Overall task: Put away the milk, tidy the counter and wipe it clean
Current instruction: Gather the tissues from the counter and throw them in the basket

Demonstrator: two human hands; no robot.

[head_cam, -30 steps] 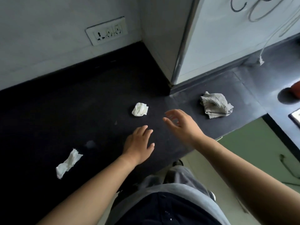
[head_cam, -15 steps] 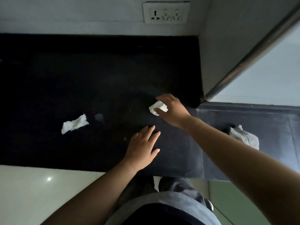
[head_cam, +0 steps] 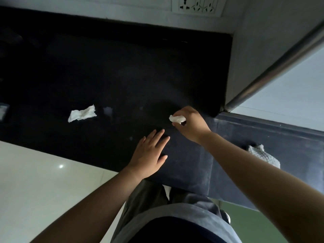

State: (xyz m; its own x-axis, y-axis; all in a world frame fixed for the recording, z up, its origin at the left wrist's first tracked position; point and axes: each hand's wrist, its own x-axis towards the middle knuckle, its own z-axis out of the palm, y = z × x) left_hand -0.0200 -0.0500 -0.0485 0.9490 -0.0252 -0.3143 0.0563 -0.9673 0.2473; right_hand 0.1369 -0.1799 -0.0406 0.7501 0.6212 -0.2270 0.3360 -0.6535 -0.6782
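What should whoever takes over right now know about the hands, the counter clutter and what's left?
Right hand: fingers shut on a crumpled tissue.
Left hand: open, flat, over the black counter, holding nothing.
Second tissue lies loose on the counter, further left.
Grey cloth sits on the counter's right part, partly hidden by the right arm.
No milk in view.
Left: collect the second tissue, then wipe; pale smudges remain near it.

On the dark stone counter (head_cam: 122, 71), a crumpled white paper tissue (head_cam: 82, 113) lies to the left, well apart from the hands. The right hand (head_cam: 191, 125) sits near the counter's right inner corner, a small wadded white tissue (head_cam: 177, 118) between its fingertips. The left hand (head_cam: 149, 155) lies flat at the front edge, just beside the right. A crumpled grey woven cloth (head_cam: 263, 155) rests farther right, behind the right forearm. A white wall socket plate (head_cam: 197, 5) sits on the wall behind the counter.
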